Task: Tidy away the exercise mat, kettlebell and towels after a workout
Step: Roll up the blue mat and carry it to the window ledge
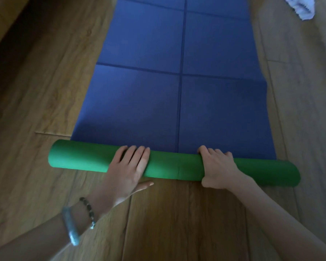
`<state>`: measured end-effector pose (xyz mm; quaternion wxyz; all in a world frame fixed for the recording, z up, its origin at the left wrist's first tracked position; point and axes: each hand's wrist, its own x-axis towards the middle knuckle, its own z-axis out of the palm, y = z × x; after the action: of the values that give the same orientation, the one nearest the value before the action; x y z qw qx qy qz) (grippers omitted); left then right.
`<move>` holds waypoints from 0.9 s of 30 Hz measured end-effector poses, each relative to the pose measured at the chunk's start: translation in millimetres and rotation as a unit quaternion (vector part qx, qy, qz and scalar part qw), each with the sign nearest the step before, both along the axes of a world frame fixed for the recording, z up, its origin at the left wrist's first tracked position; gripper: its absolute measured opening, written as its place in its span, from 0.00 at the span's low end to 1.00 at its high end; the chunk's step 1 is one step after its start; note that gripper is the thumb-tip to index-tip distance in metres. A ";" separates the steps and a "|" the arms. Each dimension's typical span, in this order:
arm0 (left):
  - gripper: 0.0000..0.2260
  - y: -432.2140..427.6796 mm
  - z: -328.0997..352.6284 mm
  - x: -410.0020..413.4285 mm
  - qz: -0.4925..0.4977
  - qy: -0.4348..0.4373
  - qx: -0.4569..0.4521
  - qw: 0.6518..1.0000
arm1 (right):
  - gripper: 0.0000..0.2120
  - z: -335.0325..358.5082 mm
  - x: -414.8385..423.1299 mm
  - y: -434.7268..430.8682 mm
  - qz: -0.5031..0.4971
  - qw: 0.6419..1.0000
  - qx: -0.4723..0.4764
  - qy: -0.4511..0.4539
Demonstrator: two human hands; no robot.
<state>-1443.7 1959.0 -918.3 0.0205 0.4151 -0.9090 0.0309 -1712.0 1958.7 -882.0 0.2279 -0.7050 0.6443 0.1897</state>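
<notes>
The exercise mat (177, 53) lies lengthwise on the wooden floor, blue side up, and runs away from me. Its near end is rolled into a green tube (173, 166) lying across the view. My left hand (129, 166) rests flat on top of the roll left of centre, fingers straight, thumb stretched out on the near side. My right hand (216, 166) sits on the roll right of centre, fingers curled over its far side and thumb tucked under the near side. A white towel (299, 6) lies on the floor at the far right, partly cut off. No kettlebell is in view.
Wooden plank floor (45, 91) shows on both sides of the mat and in front of the roll. The far left is in dark shadow. Bracelets sit on my left wrist (79, 219).
</notes>
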 end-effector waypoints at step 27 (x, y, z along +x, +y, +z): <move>0.48 -58.4 13.3 -18.9 0.022 -0.052 0.039 0.998 | 0.34 1.1 -8.9 -34.9 -0.001 0.997 -0.069 0.035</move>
<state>-1462.6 1900.6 -904.9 -0.0432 0.4335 -0.8999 0.0174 -1720.9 1923.9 -881.0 0.1565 -0.7111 0.6643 0.1692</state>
